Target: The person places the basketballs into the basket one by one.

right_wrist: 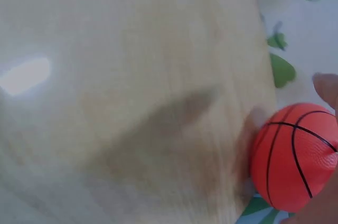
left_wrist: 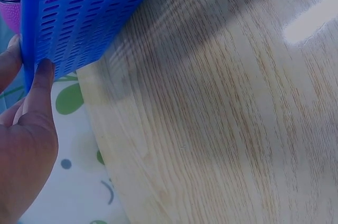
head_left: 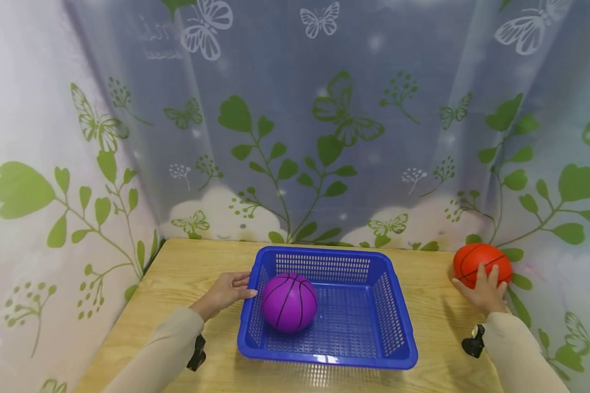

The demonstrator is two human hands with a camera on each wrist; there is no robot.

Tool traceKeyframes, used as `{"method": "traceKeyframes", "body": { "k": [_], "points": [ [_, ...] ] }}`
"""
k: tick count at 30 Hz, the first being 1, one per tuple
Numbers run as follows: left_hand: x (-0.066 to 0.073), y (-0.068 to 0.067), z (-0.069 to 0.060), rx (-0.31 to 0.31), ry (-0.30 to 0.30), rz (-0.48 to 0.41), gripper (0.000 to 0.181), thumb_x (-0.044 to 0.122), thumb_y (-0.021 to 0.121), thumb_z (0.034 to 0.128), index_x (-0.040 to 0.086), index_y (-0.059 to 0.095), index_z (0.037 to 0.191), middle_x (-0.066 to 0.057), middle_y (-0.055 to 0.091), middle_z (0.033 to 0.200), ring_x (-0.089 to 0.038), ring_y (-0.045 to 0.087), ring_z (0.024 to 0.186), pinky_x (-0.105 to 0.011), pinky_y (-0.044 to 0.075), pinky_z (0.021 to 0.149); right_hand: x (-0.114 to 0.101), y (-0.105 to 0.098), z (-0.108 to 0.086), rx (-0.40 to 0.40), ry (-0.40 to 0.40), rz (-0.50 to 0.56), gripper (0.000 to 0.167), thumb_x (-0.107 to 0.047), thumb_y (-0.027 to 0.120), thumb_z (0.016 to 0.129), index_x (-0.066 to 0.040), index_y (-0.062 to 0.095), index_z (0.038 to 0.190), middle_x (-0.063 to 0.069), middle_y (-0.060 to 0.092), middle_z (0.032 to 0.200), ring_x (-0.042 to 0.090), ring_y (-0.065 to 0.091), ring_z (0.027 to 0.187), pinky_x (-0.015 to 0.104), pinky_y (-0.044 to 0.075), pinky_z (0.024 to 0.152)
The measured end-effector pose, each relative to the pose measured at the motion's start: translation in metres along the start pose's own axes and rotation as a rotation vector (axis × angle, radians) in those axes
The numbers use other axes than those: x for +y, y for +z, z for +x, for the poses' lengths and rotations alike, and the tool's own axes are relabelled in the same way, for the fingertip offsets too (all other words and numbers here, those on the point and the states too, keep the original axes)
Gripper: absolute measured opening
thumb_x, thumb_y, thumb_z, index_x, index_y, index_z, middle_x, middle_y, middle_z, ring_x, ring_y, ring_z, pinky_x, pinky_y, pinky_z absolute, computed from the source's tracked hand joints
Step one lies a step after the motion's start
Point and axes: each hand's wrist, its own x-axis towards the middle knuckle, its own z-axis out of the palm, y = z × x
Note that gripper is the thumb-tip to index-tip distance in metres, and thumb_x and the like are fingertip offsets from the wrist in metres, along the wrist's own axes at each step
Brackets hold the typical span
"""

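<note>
The left hand [head_left: 224,295] is pinching a rectangular blue plastic basket [head_left: 359,361] holding a purple ball [head_left: 290,303]; the right hand [head_left: 487,295] is spreading fingers over a black-lined red ball [head_left: 479,255] at the wooden bench [head_left: 206,259]'s far right corner.

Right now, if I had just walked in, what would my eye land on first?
Probably the bright blue basket on the wooden table, with a purple ball in its left half and the left hand pinching its left rim. Next comes the orange-red ball at the table's right edge, the right hand over it. Behind everything hangs cloth patterned with leaves and butterflies.
</note>
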Motion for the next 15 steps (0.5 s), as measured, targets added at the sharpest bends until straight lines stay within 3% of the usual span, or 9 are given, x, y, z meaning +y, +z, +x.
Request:
{"method": "traceKeyframes", "body": {
  "k": [5, 11, 15],
  "points": [
    [0.0, -0.001, -0.002, 0.007, -0.006, 0.006, 0.06, 0.008, 0.071, 0.0863, -0.008, 0.045, 0.138, -0.026, 0.055, 0.13, -0.039, 0.054, 0.121, -0.042, 0.053, 0.093, -0.005, 0.025, -0.015, 0.081, -0.059, -0.031, 0.094, -0.046, 0.047, 0.096, 0.017, -0.002, 0.144, 0.044, -0.022, 0.143, 0.077, -0.013, 0.119, 0.087, 0.007, 0.091],
    [-0.002, 0.001, 0.002, -0.009, 0.004, 0.011, 0.061, 0.009, 0.07, 0.0872, -0.007, 0.043, 0.139, -0.026, 0.054, 0.132, -0.038, 0.052, 0.123, -0.042, 0.052, 0.095, -0.012, 0.042, -0.038, 0.095, -0.05, -0.009, 0.091, -0.043, 0.051, 0.094, 0.012, 0.002, 0.147, 0.04, -0.019, 0.147, 0.073, -0.013, 0.123, 0.088, 0.009, 0.087],
    [-0.002, 0.002, 0.002, 0.004, -0.004, 0.015, 0.06, 0.009, 0.071, 0.0867, -0.007, 0.044, 0.138, -0.026, 0.055, 0.132, -0.038, 0.053, 0.122, -0.042, 0.052, 0.095, -0.023, 0.051, -0.051, 0.095, -0.041, -0.01, 0.086, -0.037, 0.055, 0.093, 0.015, 0.009, 0.145, 0.046, -0.01, 0.145, 0.073, -0.007, 0.124, 0.086, 0.015, 0.09]
  ]
}}
